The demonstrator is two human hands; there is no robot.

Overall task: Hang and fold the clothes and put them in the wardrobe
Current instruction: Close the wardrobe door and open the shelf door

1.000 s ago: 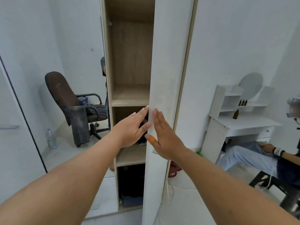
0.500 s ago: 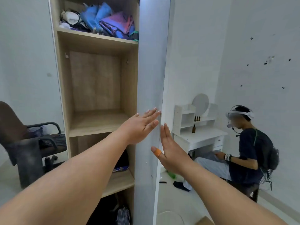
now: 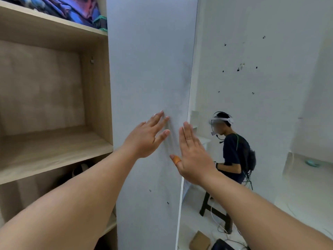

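Observation:
The wardrobe's white door point(image 3: 149, 73) stands swung out in the middle of the view. My left hand point(image 3: 146, 138) lies flat against the door's inner face with straight fingers. At the door's free edge my right hand point(image 3: 192, 156) is held upright, fingers straight, an orange band on the thumb. Left of the door are the wardrobe's wooden shelves point(image 3: 54, 152); the middle compartment holds nothing. Blue and purple clothes point(image 3: 72, 9) are piled on the top shelf. Dark items sit in the lower compartment, mostly hidden by my left arm.
A person wearing a headset point(image 3: 232, 150) sits on a dark stool point(image 3: 214, 212) to the right of the door. A small cardboard box point(image 3: 200, 240) and cables lie on the white floor. White walls close the room at the right.
The door has swung wider, showing more of its inner face. My view has turned right and up. Both hands stay flat at the door's edge.

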